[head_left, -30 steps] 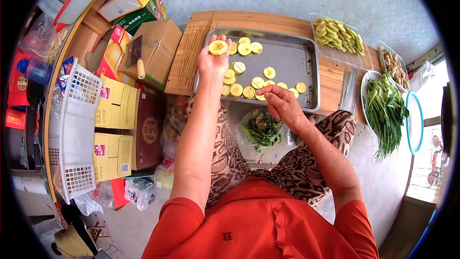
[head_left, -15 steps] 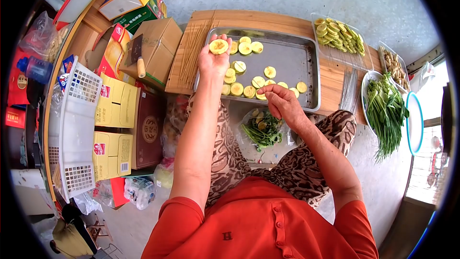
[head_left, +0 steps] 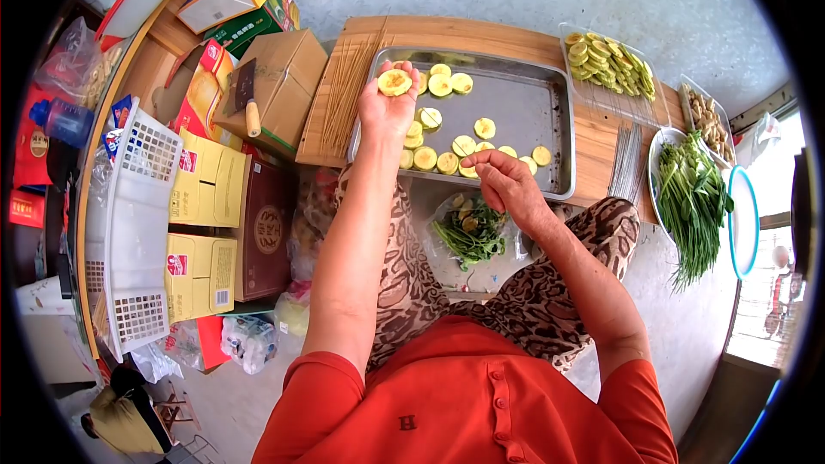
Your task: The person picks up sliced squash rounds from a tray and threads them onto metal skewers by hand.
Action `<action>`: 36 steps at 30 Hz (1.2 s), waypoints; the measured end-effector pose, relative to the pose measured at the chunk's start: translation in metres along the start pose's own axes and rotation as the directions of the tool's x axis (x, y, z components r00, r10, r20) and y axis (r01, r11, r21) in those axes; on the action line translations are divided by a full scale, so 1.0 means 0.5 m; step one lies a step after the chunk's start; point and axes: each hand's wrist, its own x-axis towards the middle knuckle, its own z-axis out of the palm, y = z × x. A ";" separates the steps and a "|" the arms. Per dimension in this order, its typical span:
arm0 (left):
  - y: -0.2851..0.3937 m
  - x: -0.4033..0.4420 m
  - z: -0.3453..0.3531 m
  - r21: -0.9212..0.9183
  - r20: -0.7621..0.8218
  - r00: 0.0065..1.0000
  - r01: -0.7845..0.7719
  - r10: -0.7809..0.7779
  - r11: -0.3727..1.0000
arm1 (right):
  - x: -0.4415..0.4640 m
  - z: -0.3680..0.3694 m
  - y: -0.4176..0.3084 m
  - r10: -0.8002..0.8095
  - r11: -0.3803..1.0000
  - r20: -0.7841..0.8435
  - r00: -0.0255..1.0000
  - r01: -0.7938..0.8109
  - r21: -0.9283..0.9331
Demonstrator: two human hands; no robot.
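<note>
My left hand (head_left: 388, 107) is palm up over the left end of a grey metal tray (head_left: 563, 133), with a round yellow vegetable slice (head_left: 394, 82) resting on its palm and fingers. Its fingers curl up slightly behind the slice. Over the tray's front edge, my right hand (head_left: 509, 185) has thumb and index finger pinched together; whatever is between them is too small to make out. More yellow-green slices (head_left: 440, 85) lie in the tray, several of them in a row along the front edge near my right hand.
Thin wooden skewers (head_left: 351, 82) lie left of the tray, metal skewers (head_left: 626, 163) to the right. Beyond are a container of slices (head_left: 608, 64), a ginger-like root tray (head_left: 709, 120) and leafy greens (head_left: 692, 198). A bag of greens (head_left: 468, 230) sits below. A cleaver (head_left: 245, 90) leans against a cardboard box (head_left: 288, 86).
My left hand and the slice have shifted very slightly to the right. My right hand has hardly moved and stays pinched.
</note>
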 end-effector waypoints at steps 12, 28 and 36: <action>-0.010 -0.001 -0.001 0.059 0.014 0.999 -0.031 0.030 0.998 | 0.000 0.002 -0.002 0.001 1.000 -0.010 1.000 -0.002 -0.020; -0.043 0.002 -0.004 0.088 -0.004 1.000 0.023 -0.022 0.996 | 0.010 0.008 0.001 -0.007 1.000 -0.045 0.999 0.006 -0.027; -0.027 0.014 -0.009 0.029 0.013 1.000 0.008 -0.008 1.000 | 0.016 0.007 0.006 -0.010 1.000 -0.028 1.000 0.010 -0.020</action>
